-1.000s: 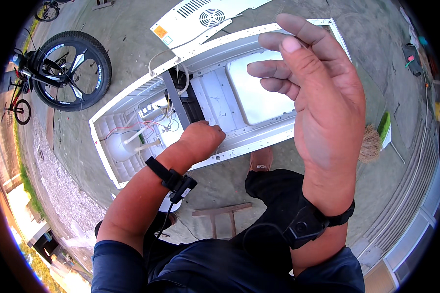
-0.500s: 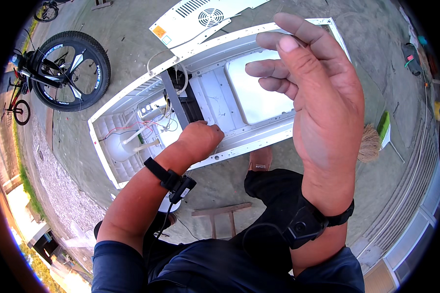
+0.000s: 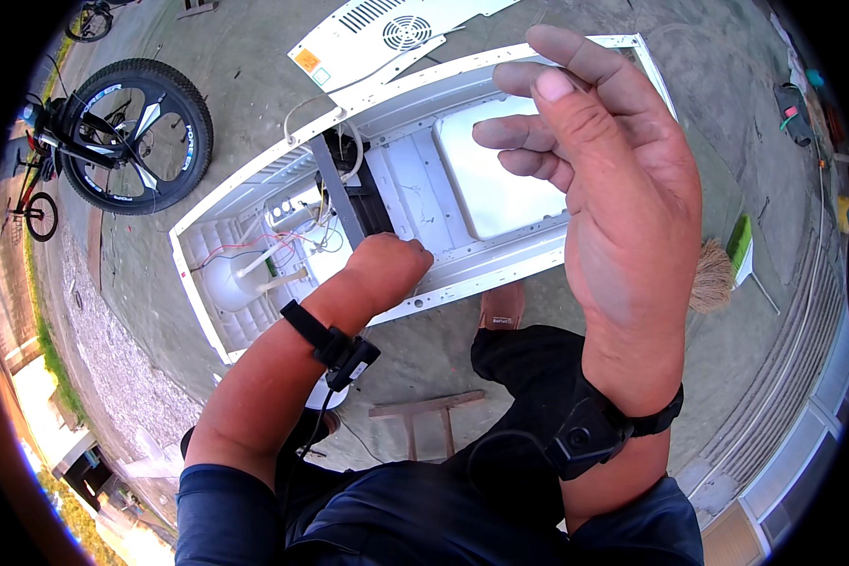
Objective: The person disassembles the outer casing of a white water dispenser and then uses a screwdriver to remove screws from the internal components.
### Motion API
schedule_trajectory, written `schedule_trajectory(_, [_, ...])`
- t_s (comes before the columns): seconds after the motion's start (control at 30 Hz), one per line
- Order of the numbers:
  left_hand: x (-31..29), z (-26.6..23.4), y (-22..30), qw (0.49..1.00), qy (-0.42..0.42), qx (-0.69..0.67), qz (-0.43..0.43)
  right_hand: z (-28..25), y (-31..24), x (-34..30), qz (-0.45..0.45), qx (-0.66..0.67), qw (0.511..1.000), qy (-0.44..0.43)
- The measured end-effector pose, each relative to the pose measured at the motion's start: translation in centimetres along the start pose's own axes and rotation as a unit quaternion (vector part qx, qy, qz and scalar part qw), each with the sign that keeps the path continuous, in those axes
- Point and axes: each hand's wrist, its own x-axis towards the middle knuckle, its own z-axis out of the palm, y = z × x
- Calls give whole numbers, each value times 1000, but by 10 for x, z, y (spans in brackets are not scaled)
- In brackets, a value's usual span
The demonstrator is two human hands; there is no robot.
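Note:
A white appliance casing (image 3: 486,261) lies on the ground before me with its inside exposed, probably a water dispenser. Across it runs a dark grey metal bar (image 3: 338,189) beside a black part (image 3: 373,209). My left hand (image 3: 389,272) is closed at the bar's near end, by the casing's near side; its fingers face away, so what they grip is hidden. Raised high over the casing's right end, my right hand (image 3: 623,179) holds nothing, its fingers bent and apart. Loose coloured wires (image 3: 297,247) and white tubes (image 3: 283,280) lie in the casing's left part.
Beyond the casing lies a white vented panel (image 3: 373,42). A bicycle's thick-tyred wheel (image 3: 137,137) stands at the left. To the right are a straw broom (image 3: 712,278) and a green-and-white dustpan (image 3: 741,247). A small wooden stool (image 3: 426,407) is near my legs.

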Motion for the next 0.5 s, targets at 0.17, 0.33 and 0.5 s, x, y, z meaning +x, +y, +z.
schedule_trajectory(0.17, [4, -7, 10, 998, -59, 27, -3, 1, -2, -1, 8, 5, 1000, -3])
schedule_trajectory(0.33, [11, -20, 20, 995, -99, 11, -32, 5, -6, -1, 13, 34, 999, 4])
schedule_trajectory(0.5, [18, -23, 23, 990, -113, -16, -78, 2, -6, -2, 8, 62, 998, 4])
